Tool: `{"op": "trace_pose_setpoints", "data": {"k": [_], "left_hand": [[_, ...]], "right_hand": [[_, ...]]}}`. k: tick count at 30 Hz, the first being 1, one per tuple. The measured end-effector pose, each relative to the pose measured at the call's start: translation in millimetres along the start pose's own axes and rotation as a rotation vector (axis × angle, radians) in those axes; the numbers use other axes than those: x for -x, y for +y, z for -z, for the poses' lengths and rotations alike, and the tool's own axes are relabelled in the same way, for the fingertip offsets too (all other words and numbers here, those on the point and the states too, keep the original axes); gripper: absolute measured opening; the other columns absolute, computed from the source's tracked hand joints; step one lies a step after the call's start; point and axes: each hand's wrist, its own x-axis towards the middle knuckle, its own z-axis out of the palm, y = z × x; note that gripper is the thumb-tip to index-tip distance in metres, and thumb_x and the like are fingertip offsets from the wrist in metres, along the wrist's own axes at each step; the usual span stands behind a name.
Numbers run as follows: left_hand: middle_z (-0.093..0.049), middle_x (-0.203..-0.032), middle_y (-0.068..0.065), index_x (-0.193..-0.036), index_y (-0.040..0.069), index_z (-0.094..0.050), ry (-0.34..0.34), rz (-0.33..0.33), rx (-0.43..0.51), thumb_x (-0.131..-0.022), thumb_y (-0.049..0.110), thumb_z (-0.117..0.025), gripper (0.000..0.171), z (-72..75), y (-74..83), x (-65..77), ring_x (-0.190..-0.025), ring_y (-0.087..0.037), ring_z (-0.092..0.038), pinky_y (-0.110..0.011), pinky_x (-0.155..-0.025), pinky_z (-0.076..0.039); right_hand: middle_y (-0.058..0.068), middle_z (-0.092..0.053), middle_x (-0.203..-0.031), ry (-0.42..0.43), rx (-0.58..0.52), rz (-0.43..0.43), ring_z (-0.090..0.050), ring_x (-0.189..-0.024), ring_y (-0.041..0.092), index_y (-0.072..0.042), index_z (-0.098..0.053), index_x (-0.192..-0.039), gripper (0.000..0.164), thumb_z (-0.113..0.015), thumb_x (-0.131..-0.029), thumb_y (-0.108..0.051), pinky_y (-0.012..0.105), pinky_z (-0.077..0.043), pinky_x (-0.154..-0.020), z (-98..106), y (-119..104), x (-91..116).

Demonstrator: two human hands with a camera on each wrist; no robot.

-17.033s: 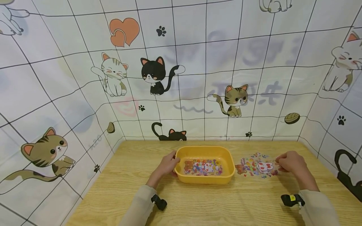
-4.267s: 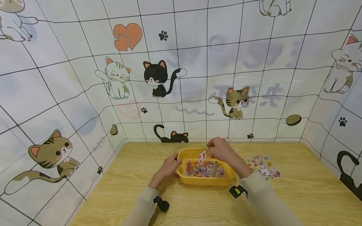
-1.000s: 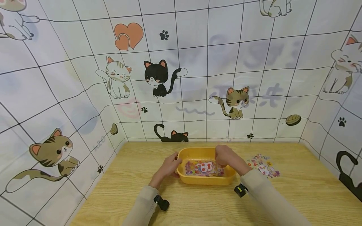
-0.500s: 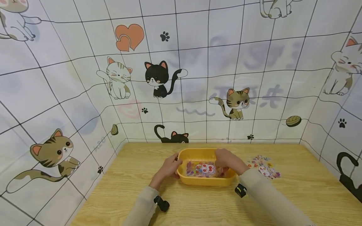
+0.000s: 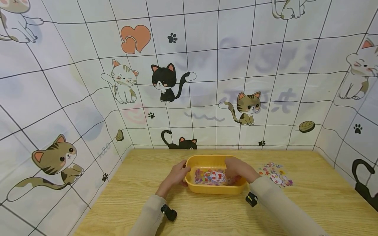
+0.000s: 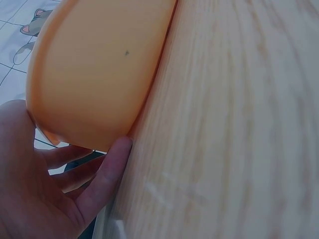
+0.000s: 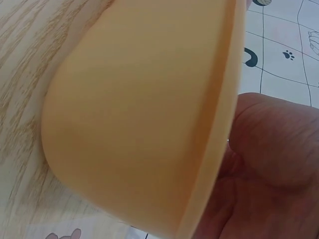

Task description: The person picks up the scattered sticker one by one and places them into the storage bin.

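A yellow plastic basin (image 5: pixel 217 189) stands on the table with colourful sticker sheets (image 5: pixel 217 176) lying in it; a white bunny face with a red bow shows on top. At its left end my left hand (image 5: pixel 177 173) grips the basin, thumb at the rim and fingers along the outer wall, as the left wrist view also shows. My right hand (image 5: pixel 238 168) reaches over the right end into the basin, low over the sheets. Its fingertips are hidden, behind the basin wall in the right wrist view. More sticker sheets (image 5: pixel 276 175) lie on the table just right of the basin.
The wooden table (image 5: pixel 206 216) ends against a white wall cloth (image 5: pixel 203 98) printed with cats and grid lines, which also closes off both sides. A small black camera is strapped to each wrist.
Seconds ago my right hand carried a sheet from the right-hand pile into the basin. Over the last second the hand has sunk slightly and the bunny sheet lies flatter. My left hand stays put.
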Motion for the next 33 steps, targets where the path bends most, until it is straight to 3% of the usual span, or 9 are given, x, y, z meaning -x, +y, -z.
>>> {"op": "trace_pose_setpoints", "data": {"k": [10,19,33], "left_hand": [[-0.059,-0.120,-0.017,-0.142,0.006,-0.053,-0.002,-0.011,-0.014,-0.102,0.027,-0.049,0.045,-0.1,-1.4,0.4,-0.080,-0.022,-0.069,-0.040,-0.054,-0.065],[-0.059,-0.123,-0.018,-0.142,0.009,-0.054,0.001,0.000,-0.001,-0.103,0.026,-0.049,0.043,-0.6,-1.3,-0.8,-0.087,-0.025,-0.069,-0.041,-0.055,-0.066],[-0.060,-0.121,-0.017,-0.141,0.009,-0.054,0.004,-0.004,-0.010,-0.102,0.026,-0.050,0.043,-1.4,-1.9,-0.9,-0.085,-0.023,-0.069,-0.041,-0.054,-0.066]], "right_hand": [[0.007,-0.053,-0.068,0.027,0.076,0.075,-0.051,-0.051,0.015,-0.004,-0.057,-0.082,0.018,-0.063,-0.098,-0.009,0.021,-0.036,-0.045,-4.4,2.2,-1.2],[0.011,-0.058,-0.076,0.023,0.116,0.018,-0.055,-0.055,0.017,-0.001,-0.062,-0.091,0.013,-0.058,-0.100,-0.010,0.022,-0.042,-0.046,-4.2,-1.1,-1.3],[0.008,-0.052,-0.074,0.077,0.168,0.060,-0.047,-0.062,0.019,-0.002,-0.060,-0.088,0.009,-0.060,-0.095,-0.006,0.026,-0.035,-0.052,-7.4,0.5,-3.2]]}}
